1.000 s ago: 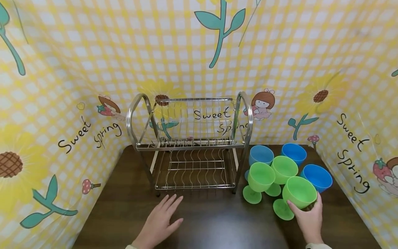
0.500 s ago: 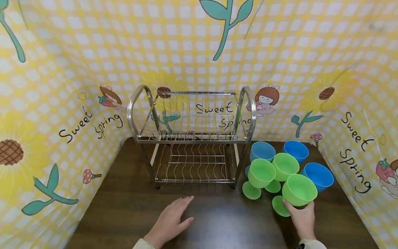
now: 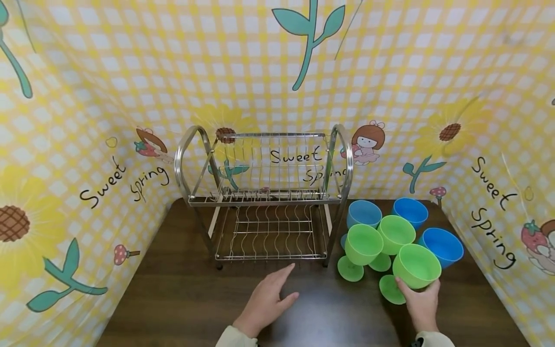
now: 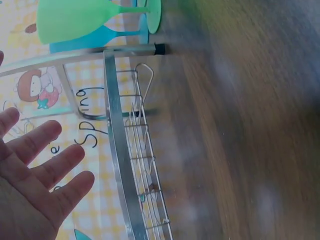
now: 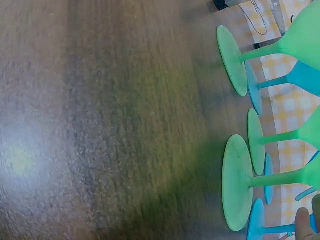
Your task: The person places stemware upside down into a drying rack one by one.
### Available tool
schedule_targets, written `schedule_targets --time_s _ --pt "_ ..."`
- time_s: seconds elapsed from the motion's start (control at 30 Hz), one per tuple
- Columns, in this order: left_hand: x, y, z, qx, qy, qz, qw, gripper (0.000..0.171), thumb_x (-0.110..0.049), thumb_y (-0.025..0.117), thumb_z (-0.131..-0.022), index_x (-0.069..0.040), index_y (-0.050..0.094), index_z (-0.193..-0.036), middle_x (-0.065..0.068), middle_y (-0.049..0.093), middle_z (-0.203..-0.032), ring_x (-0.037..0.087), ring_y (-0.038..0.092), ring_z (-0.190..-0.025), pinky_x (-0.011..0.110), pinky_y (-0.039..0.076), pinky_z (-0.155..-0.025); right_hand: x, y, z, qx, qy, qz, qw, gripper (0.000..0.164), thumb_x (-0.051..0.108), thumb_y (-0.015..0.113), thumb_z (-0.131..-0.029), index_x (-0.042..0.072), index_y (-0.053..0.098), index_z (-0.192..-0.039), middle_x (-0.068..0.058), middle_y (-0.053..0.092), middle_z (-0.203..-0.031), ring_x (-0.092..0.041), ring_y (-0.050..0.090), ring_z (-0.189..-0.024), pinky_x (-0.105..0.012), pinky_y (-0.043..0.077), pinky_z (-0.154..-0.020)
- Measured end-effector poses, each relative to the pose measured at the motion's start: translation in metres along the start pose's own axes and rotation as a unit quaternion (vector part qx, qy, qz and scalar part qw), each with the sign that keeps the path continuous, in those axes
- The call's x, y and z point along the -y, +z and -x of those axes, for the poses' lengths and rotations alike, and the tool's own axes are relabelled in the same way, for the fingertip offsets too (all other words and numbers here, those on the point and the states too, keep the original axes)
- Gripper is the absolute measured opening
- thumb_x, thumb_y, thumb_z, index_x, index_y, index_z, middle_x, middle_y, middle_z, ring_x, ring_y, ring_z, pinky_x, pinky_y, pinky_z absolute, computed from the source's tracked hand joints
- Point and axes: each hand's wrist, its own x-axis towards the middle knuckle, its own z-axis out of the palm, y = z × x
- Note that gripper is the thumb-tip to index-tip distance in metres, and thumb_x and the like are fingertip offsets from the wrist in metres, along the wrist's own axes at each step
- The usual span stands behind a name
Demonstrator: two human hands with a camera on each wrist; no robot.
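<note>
Three green plastic goblets and three blue ones stand upright in a group at the right. In the head view my right hand (image 3: 420, 303) holds the bowl of the nearest green goblet (image 3: 417, 266), thumb at its near left side and fingers at its right. That goblet's round foot (image 5: 237, 182) is by the tabletop in the right wrist view. My left hand (image 3: 266, 301) hovers over the table before the dish rack (image 3: 270, 258), fingers extended and holding nothing. The other green goblets (image 3: 364, 243) and a blue goblet (image 3: 441, 246) crowd round the held one.
The two-tier metal dish rack has an upper shelf (image 3: 266, 196) of wire slots and curved side frames. Behind and on both sides hangs a yellow checked cloth (image 3: 260, 72). The dark wooden table (image 3: 186, 308) extends toward me.
My left hand has moved right across the front of the rack. My right hand has shifted slightly left on the green goblet's bowl; the goblets look unmoved apart from the camera's sway.
</note>
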Motion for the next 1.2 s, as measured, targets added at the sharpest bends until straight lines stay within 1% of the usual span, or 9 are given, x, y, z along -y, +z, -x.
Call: schedule_targets --time_s 0.1,0.3,0.43,0.6,0.67,0.77,0.97,1.07,1.2 --pt "-0.002 0.001 -0.002 0.005 -0.007 0.003 1.0000 0.061 -0.032 0.061 -0.093 -0.005 0.042 -0.144 0.011 0.053 -0.137 0.031 0.050 -0.123 0.051 0.041 -0.099 -0.001 0.001 0.002 -0.014 -0.008 -0.006 1.000 0.092 0.002 0.074 -0.078 0.000 0.014 -0.149 -0.021 0.032 -0.139 -0.036 0.031 -0.125 -0.050 0.020 -0.110" --pt "-0.005 0.000 -0.004 -0.010 -0.009 0.014 0.9998 0.061 -0.029 0.063 -0.092 -0.006 0.042 -0.144 0.012 0.053 -0.136 0.032 0.050 -0.122 0.051 0.040 -0.099 0.001 0.000 0.009 -0.028 -0.036 -0.017 0.999 0.093 -0.002 0.074 -0.076 0.005 0.018 -0.149 -0.003 0.033 -0.132 -0.014 0.034 -0.117 -0.034 0.022 -0.109" --pt "-0.008 -0.002 -0.004 -0.024 0.003 0.011 0.9996 0.061 -0.028 0.064 -0.090 -0.005 0.043 -0.143 0.012 0.054 -0.136 0.031 0.051 -0.121 0.050 0.040 -0.099 0.003 -0.001 0.015 -0.026 -0.055 -0.021 0.998 0.094 -0.005 0.074 -0.073 0.007 0.020 -0.149 0.009 0.033 -0.127 -0.008 0.034 -0.113 -0.028 0.025 -0.103" --pt "-0.015 -0.009 -0.007 -0.030 0.033 -0.028 0.9986 0.063 -0.029 0.066 -0.088 -0.005 0.045 -0.141 0.009 0.054 -0.136 0.029 0.051 -0.121 0.049 0.042 -0.098 0.006 0.000 0.023 -0.025 -0.094 -0.027 0.995 0.096 -0.011 0.075 -0.067 0.005 0.026 -0.147 0.021 0.034 -0.119 -0.001 0.036 -0.107 -0.025 0.027 -0.096" --pt "-0.019 -0.013 -0.010 -0.027 0.043 -0.048 0.9976 0.064 -0.030 0.068 -0.087 -0.005 0.045 -0.141 0.008 0.054 -0.136 0.027 0.051 -0.122 0.049 0.042 -0.097 0.007 0.002 0.027 -0.016 -0.111 -0.027 0.993 0.096 -0.013 0.075 -0.064 0.003 0.027 -0.146 0.022 0.035 -0.118 0.001 0.036 -0.106 -0.025 0.027 -0.095" --pt "-0.026 -0.019 -0.014 -0.021 0.054 -0.059 0.9966 0.069 -0.032 0.073 -0.084 -0.006 0.045 -0.142 0.008 0.053 -0.138 0.026 0.050 -0.123 0.049 0.042 -0.098 0.008 0.006 0.035 -0.007 -0.141 -0.027 0.990 0.095 -0.015 0.074 -0.059 -0.004 0.029 -0.142 0.022 0.036 -0.118 0.004 0.036 -0.106 -0.021 0.026 -0.094" --pt "-0.037 -0.026 -0.017 -0.005 0.088 -0.056 0.9945 0.076 -0.032 0.079 -0.077 -0.006 0.045 -0.141 0.008 0.051 -0.139 0.024 0.050 -0.124 0.045 0.042 -0.100 0.011 0.022 0.050 -0.003 -0.223 -0.058 0.973 0.096 -0.019 0.072 -0.050 -0.011 0.033 -0.137 0.023 0.042 -0.119 0.003 0.040 -0.106 -0.015 0.029 -0.088" --pt "-0.038 -0.026 -0.016 0.001 0.100 -0.048 0.9939 0.078 -0.032 0.079 -0.076 -0.006 0.045 -0.141 0.008 0.051 -0.140 0.024 0.049 -0.124 0.044 0.042 -0.100 0.013 0.027 0.057 0.011 -0.240 -0.055 0.969 0.098 -0.020 0.073 -0.046 -0.013 0.033 -0.136 0.023 0.041 -0.120 0.003 0.040 -0.106 -0.014 0.030 -0.087" --pt "-0.037 -0.026 -0.014 -0.004 0.109 -0.036 0.9934 0.079 -0.031 0.080 -0.075 -0.006 0.045 -0.141 0.009 0.050 -0.141 0.024 0.049 -0.125 0.044 0.042 -0.100 0.017 0.031 0.064 0.046 -0.247 -0.016 0.968 0.098 -0.017 0.077 -0.045 -0.014 0.035 -0.132 0.018 0.038 -0.117 0.004 0.038 -0.102 -0.017 0.032 -0.084"
